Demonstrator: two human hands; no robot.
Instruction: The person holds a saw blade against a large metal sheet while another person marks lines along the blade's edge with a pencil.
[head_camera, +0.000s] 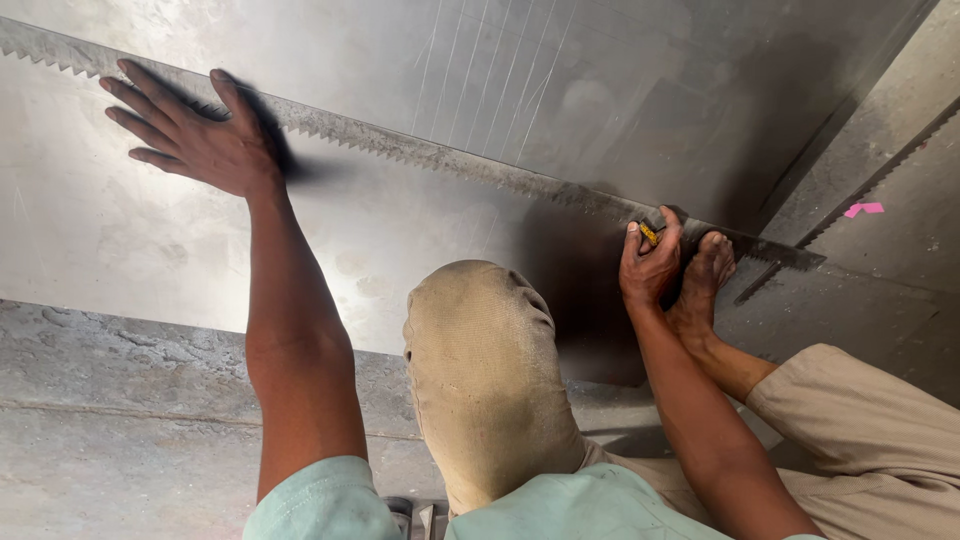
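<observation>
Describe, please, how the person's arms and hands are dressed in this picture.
Both hands, the left hand and the right hand, are bare, with no gloves, rings or watch showing. The forearms are uncovered too. Short sleeves of a pale green shirt end above the elbows. The trousers are beige.

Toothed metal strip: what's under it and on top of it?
The toothed metal strip lies on a large metal sheet. On top: the left hand pressed flat near one end, the right hand holding a yellow marker, and a bare foot. The sheet beneath these is hidden.
</observation>
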